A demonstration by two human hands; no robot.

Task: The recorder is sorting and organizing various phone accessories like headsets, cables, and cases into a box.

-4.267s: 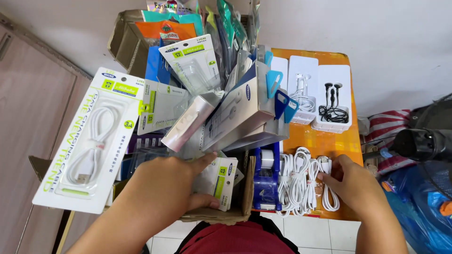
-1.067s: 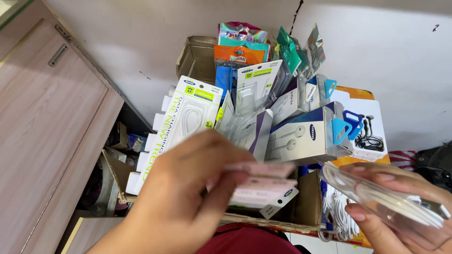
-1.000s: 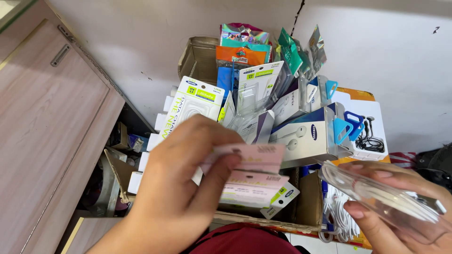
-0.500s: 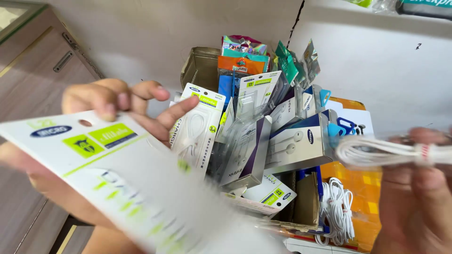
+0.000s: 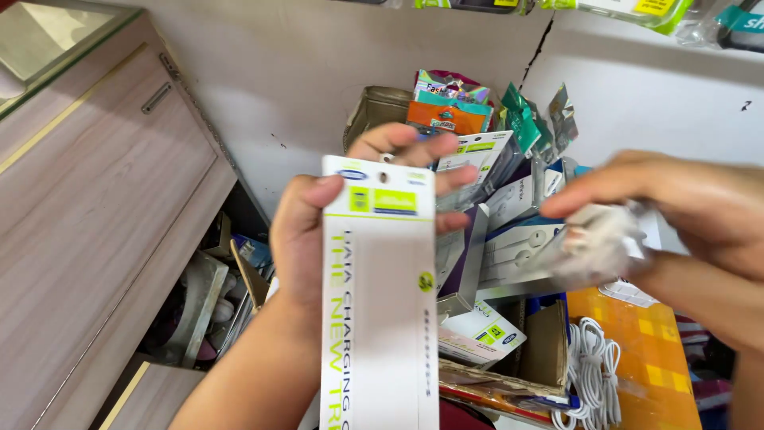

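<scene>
My left hand (image 5: 318, 223) holds up a long white card (image 5: 380, 318) with green print, upright in the middle of the view, thumb on its top front edge and fingers behind. My right hand (image 5: 676, 203) sits to the right at the same height, pinching a blurred clear plastic blister with a coiled white cable (image 5: 593, 247) inside. The two hands are apart, with the blister a little to the right of the card. Behind them a cardboard box (image 5: 374, 111) stands crammed with packaged cables and earphones.
A wooden cabinet (image 5: 103, 199) fills the left side, with clutter in the gap beside it. An orange surface (image 5: 664, 350) at lower right carries a bundle of loose white cables (image 5: 593, 370). A white wall is behind, with packages hanging along the top edge.
My left hand has turned the white card upright and brought it to the centre. My right hand has moved the coiled cable in its blister leftward, closer to the card. The view has tilted up.
</scene>
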